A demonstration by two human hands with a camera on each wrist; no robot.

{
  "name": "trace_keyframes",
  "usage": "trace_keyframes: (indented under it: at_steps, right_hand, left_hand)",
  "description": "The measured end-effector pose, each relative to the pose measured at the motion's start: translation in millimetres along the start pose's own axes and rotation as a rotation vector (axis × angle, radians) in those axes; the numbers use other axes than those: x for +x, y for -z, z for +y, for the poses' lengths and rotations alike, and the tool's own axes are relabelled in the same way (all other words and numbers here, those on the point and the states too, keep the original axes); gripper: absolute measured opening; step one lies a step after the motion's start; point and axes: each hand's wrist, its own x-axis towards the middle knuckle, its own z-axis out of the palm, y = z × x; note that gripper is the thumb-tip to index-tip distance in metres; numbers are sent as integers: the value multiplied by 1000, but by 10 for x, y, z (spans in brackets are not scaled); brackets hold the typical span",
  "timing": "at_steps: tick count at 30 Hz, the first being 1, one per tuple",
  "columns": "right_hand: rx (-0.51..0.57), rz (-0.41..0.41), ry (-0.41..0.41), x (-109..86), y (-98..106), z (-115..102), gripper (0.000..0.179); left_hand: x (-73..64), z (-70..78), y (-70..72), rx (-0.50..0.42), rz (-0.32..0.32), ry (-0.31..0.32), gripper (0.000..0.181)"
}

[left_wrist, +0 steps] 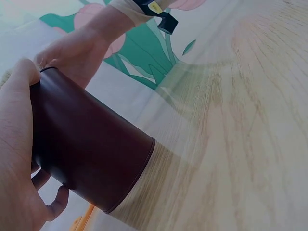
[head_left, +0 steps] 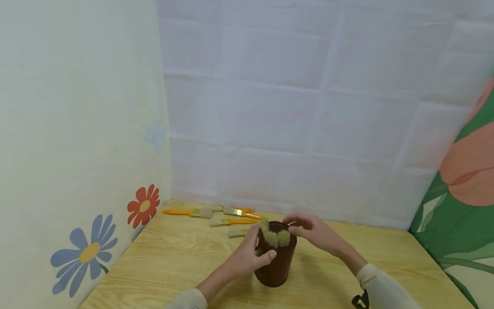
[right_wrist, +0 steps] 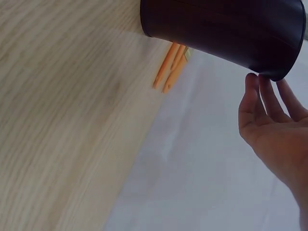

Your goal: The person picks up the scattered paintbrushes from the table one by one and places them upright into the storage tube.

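Head: dark-red cyl. leather-look pot [head_left: 275, 270] w/ pale brush bristles [head_left: 283, 238] is held by L-hand grip [head_left: 247, 256] on wood-grain surface [head_left: 185, 257]; orange-handled brushes [head_left: 181, 212] laid behind, to L. L wrist: pot wall seen clasped. R wrist: pot rim end touched by R-hand grip [right_wrist: 279, 130], fingers loosely bent.

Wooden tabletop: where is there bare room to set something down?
Bare: between the left hand and flowered wall, in front of the paintbrushes; also between the right sleeve and leafy wall. Crowded: among the paintbrushes and around the held container.
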Motion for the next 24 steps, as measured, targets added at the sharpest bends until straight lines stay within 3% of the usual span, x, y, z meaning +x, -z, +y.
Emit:
trace_keyframes:
  at_steps: [5,9,12,17,20,24]
  right_hand:
    - [75,-43,-11,-105,-55,21,45]
    - [163,-75,-19,-186,-124,45,59]
    - [178,-42,-17,-227,-188,70,64]
    - [190,45,3,-260,-285,123,68]
    - [218,73,19,-271,-322,147,69]
    - [231,109,16,-291,-334,156,69]
  left_hand:
    - [-10,16,14,-10,-21,12,76]
    - [-8,42,90,0,-61,96,89]
    - [11,72,176,40,-95,133,92]
    - [25,98,353,120,-166,141,91]
    - [38,88,470,135,-178,117,78]
    - [89,53,606,206,-107,63,55]
